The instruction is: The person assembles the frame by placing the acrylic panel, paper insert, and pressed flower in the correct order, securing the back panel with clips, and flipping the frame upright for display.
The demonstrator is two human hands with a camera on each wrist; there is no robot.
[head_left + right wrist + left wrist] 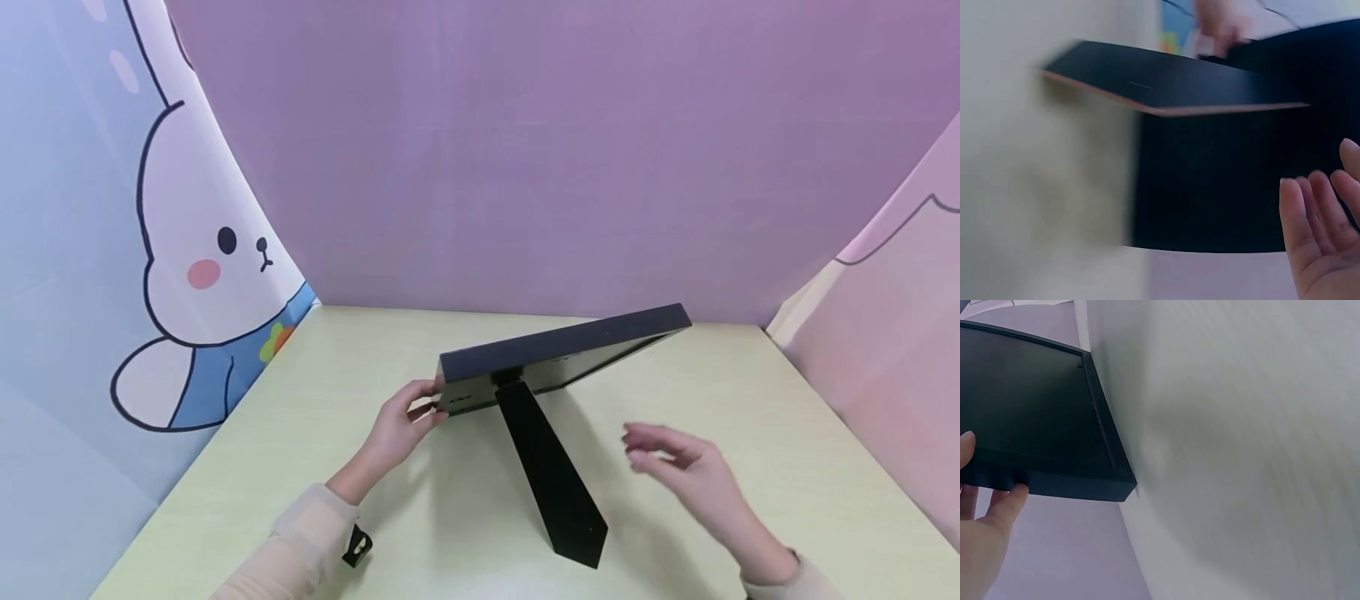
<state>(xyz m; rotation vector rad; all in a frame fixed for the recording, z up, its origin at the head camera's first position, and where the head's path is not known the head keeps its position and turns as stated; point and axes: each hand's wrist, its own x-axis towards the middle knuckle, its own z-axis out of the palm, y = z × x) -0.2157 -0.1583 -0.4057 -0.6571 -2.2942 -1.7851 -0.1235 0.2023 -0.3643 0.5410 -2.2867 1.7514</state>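
Note:
A black picture frame [570,340] stands tilted on the table, its back towards me. Its easel leg [551,475] is swung out from the back and slants down to the right. My left hand [397,427] pinches the left side of the frame; in the left wrist view, the thumb lies on the back panel [1029,400] and the fingers [1013,503] are at the side edge. To the right of the leg, my right hand [693,475] is held in the air with nothing in it, fingers loosely bent. The frame's front is hidden.
The pale table [750,392] carries the frame. A purple backdrop [525,150] rises behind it, with a rabbit-print panel [202,275] at left and a pink panel [900,358] at right. A small black piece [357,546] shows beside the left sleeve.

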